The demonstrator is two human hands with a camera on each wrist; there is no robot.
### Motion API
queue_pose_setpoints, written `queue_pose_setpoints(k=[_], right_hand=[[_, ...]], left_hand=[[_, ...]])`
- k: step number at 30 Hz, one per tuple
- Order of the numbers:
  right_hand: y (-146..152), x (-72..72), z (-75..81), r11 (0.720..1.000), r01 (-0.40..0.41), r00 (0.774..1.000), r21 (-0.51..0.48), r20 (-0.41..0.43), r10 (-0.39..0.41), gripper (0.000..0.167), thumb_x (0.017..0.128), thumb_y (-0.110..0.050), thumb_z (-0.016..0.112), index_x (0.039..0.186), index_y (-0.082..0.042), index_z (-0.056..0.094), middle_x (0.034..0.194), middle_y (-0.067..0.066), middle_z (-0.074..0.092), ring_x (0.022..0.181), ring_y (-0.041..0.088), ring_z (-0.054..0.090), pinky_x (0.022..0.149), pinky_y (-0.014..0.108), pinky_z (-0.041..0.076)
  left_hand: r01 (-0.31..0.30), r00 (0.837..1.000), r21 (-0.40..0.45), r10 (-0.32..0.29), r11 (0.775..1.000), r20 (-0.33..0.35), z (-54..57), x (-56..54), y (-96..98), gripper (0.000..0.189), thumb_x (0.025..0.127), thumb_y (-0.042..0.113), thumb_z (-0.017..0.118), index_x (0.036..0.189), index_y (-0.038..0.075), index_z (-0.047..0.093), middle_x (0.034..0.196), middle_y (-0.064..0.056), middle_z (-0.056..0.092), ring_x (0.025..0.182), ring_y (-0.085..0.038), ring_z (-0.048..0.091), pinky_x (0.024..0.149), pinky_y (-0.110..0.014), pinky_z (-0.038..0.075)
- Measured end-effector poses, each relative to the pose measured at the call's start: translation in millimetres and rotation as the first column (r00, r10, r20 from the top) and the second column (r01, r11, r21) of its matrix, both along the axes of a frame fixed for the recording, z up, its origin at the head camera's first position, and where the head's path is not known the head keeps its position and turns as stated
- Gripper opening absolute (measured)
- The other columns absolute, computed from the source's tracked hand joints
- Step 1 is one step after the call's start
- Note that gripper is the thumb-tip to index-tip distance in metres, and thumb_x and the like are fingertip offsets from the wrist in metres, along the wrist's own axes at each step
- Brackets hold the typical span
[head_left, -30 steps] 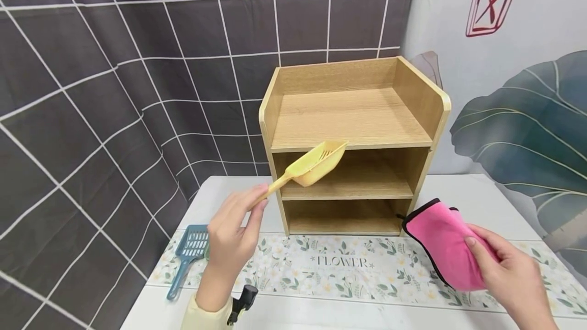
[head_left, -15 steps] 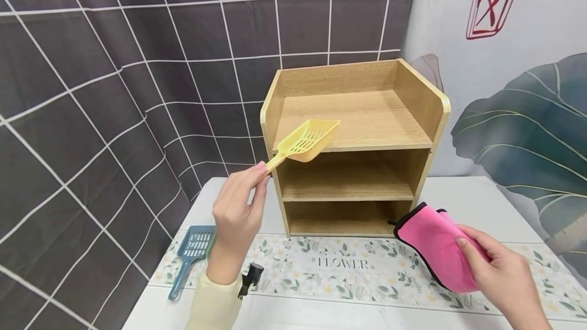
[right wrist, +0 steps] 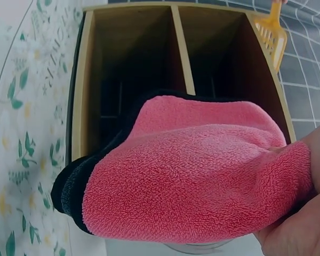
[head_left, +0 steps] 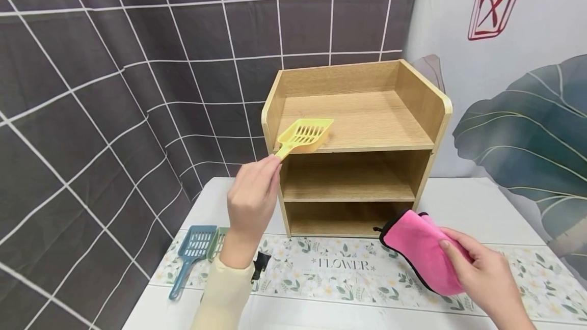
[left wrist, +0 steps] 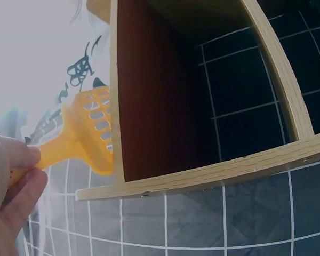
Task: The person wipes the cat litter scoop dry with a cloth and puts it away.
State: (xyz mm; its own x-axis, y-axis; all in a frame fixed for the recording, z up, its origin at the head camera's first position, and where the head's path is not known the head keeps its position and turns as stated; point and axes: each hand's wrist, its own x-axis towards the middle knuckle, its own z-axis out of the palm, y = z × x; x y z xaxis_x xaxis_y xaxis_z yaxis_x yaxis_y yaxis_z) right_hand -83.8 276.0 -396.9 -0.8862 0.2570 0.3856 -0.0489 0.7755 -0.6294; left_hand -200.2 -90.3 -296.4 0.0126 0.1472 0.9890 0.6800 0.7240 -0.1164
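Note:
My left hand pinches the handle of a yellow slotted litter scoop, held up so that its pan overlaps the front edge of the shelf's top board in the head view. In the left wrist view the scoop appears beside the wooden shelf, thumb and fingers closed on its handle. My right hand grips a folded pink cloth with black edging, low in front of the shelf's right side. The fluffy cloth fills much of the right wrist view.
A wooden shelf with a raised-side top and two lower compartments stands on the white table. A blue slotted scoop and a green one, partly behind the left forearm, lie at left on a floral mat marked FLOWER.
The yellow scoop has risen from the middle compartment's level toward the top board, its slots turned more into view. The right hand has brought the pink cloth leftward.

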Motion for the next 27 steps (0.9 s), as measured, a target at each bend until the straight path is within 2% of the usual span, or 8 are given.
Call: queue_pose_setpoints(k=[2,8,12,16,21,25,27], right_hand=[[-2.9,-0.5,-0.7,1.000,-0.016,1.000,0.000,0.003,0.016,0.029,0.095,-0.013,0.072,0.121,-0.002,0.071,0.100,0.025,0.073,0.067,-0.005,0.050,0.052,0.019,0.045],[-12.8,-3.4,-2.8,0.997,-0.075,0.994,0.006,-0.076,0.075,0.024,0.092,-0.007,0.074,0.115,-0.005,0.074,0.097,0.019,0.075,0.071,-0.008,0.053,0.057,0.009,0.042],[-18.6,-4.6,-3.6,0.996,-0.091,0.994,-0.002,-0.062,0.091,0.024,0.091,-0.006,0.075,0.115,-0.004,0.075,0.098,0.019,0.075,0.071,-0.006,0.054,0.056,0.011,0.044],[-23.5,-6.0,-4.9,0.995,-0.097,0.991,-0.005,-0.093,0.096,0.024,0.089,-0.004,0.076,0.113,-0.005,0.076,0.098,0.018,0.075,0.073,-0.007,0.054,0.059,0.009,0.042],[-29.1,-8.0,-5.5,0.994,-0.106,0.985,-0.004,-0.136,0.105,0.025,0.086,-0.001,0.077,0.111,-0.006,0.077,0.096,0.017,0.076,0.072,-0.007,0.056,0.057,0.010,0.041],[-33.2,-9.5,-5.6,0.992,-0.125,0.985,-0.015,-0.122,0.123,0.025,0.088,-0.003,0.077,0.112,-0.008,0.076,0.096,0.015,0.076,0.072,-0.006,0.057,0.057,0.010,0.042],[-35.6,-10.2,-5.7,0.991,-0.136,0.984,-0.021,-0.117,0.132,0.024,0.089,-0.004,0.076,0.113,-0.009,0.076,0.097,0.014,0.077,0.073,-0.006,0.058,0.057,0.010,0.043]], left_hand=[[-0.029,0.999,-0.008,0.029,1.000,-0.021,1.1,-0.7,2.6,0.015,0.088,-0.005,0.072,0.101,0.000,0.075,0.098,-0.011,0.077,0.078,-0.030,0.069,0.073,-0.038,0.061],[-0.094,0.994,-0.029,0.093,0.995,-0.051,1.2,-5.0,9.3,0.015,0.089,-0.006,0.068,0.101,0.000,0.075,0.099,-0.011,0.076,0.078,-0.028,0.067,0.071,-0.036,0.061],[-0.117,0.992,-0.035,0.115,0.992,-0.052,0.3,-7.8,13.3,0.016,0.089,-0.006,0.066,0.102,0.001,0.074,0.099,-0.011,0.075,0.078,-0.028,0.067,0.071,-0.035,0.060],[-0.122,0.992,-0.048,0.120,0.991,-0.039,-0.1,-9.3,16.8,0.015,0.091,-0.002,0.068,0.103,0.002,0.075,0.100,-0.009,0.075,0.079,-0.026,0.067,0.072,-0.033,0.061],[-0.112,0.994,-0.069,0.113,0.991,0.010,-1.3,-10.1,18.2,0.013,0.093,0.004,0.070,0.105,0.002,0.075,0.103,-0.009,0.075,0.086,-0.026,0.068,0.077,-0.033,0.061],[-0.107,0.993,-0.075,0.110,0.991,0.036,-2.5,-10.1,17.3,0.014,0.093,0.007,0.072,0.106,0.002,0.075,0.106,-0.010,0.074,0.090,-0.027,0.068,0.080,-0.034,0.061],[-0.105,0.994,-0.082,0.107,0.991,0.018,-3.6,-9.6,15.6,0.015,0.093,0.008,0.072,0.107,0.002,0.074,0.107,-0.011,0.074,0.090,-0.028,0.068,0.081,-0.034,0.060]])
